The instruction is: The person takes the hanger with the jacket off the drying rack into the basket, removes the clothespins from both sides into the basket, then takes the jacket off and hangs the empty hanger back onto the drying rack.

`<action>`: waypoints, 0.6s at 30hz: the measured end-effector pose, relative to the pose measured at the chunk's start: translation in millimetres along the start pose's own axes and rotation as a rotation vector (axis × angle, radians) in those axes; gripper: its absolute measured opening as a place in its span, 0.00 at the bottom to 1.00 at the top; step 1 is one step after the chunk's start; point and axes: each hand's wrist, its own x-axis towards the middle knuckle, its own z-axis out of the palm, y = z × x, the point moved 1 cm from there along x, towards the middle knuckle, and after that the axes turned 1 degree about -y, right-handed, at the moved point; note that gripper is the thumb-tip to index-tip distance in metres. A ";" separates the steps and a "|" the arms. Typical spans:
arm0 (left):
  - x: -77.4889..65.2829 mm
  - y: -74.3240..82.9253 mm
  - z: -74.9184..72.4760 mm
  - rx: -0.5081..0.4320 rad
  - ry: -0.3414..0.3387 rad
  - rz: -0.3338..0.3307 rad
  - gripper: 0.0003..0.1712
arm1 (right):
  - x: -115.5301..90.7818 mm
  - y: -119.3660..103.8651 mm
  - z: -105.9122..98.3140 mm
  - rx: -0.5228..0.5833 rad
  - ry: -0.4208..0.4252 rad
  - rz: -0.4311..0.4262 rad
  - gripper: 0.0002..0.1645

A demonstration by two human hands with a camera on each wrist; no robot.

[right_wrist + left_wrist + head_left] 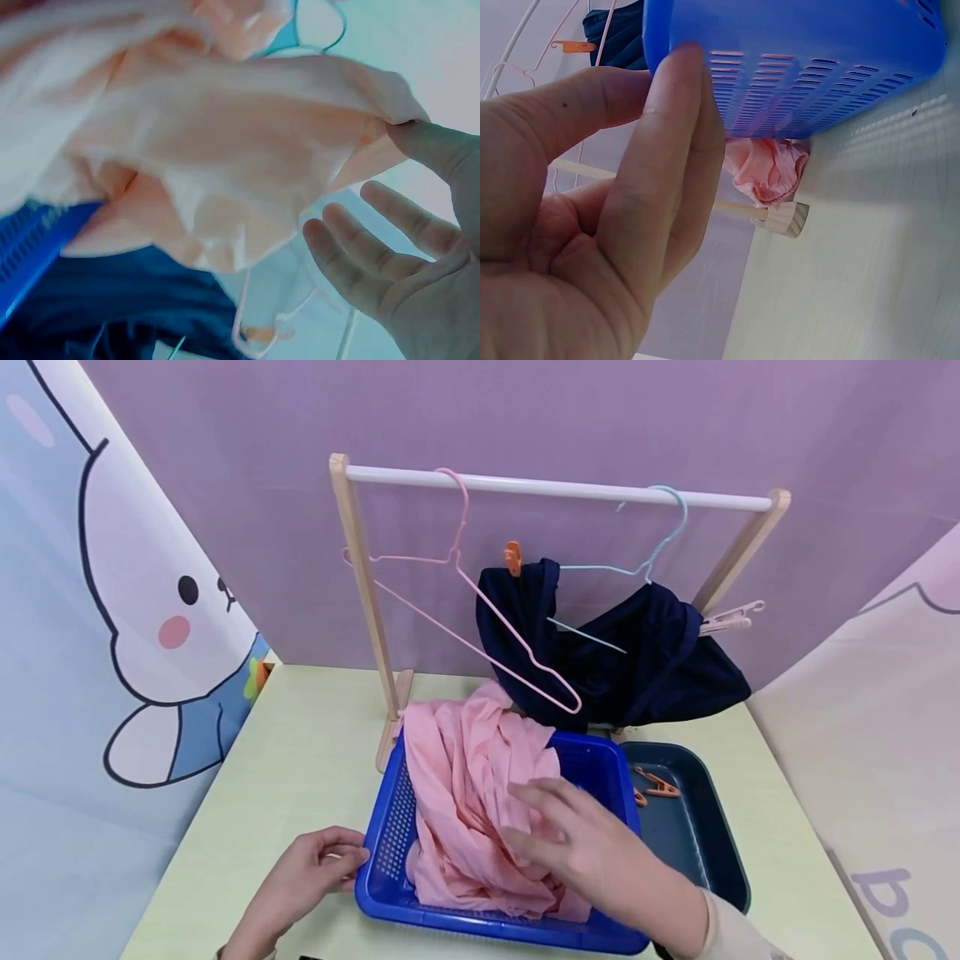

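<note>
A crumpled pink cloth (pixel 480 802) lies in the blue basket (pixel 386 893) on the table and spills over its far rim. My left hand (pixel 311 868) is at the basket's left side; its thumb and fingers pinch the rim, seen closely in the left wrist view. Over the right part of the cloth is my right hand (pixel 585 839), its fingers spread and the thumb held apart from them. In the right wrist view that thumb (pixel 435 150) meets the edge of the cloth, while the fingers (pixel 364 247) stand apart below it.
Behind the basket stands a wooden rack with a white bar (pixel 555 487). On it hang a pink hanger (pixel 453 558) and a light blue hanger (pixel 663 543) with a dark navy garment (pixel 637 677), clipped by clothespins. A dark green tray (pixel 723 835) holds orange clothespins (pixel 660 785).
</note>
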 end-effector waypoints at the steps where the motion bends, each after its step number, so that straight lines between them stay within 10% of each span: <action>1: 0.0 0.0 -0.1 0.001 -0.001 0.000 0.19 | -2.1 -5.4 0.1 0.006 -0.019 -0.005 0.15; 9: -0.6 -0.5 -0.7 -0.006 -0.001 -0.003 0.18 | -12.9 -32.1 11.7 0.132 -0.243 -0.028 0.29; 18: 0.5 -0.5 0.3 -0.010 0.004 -0.009 0.18 | -6.8 -26.6 7.1 0.092 -0.216 -0.011 0.46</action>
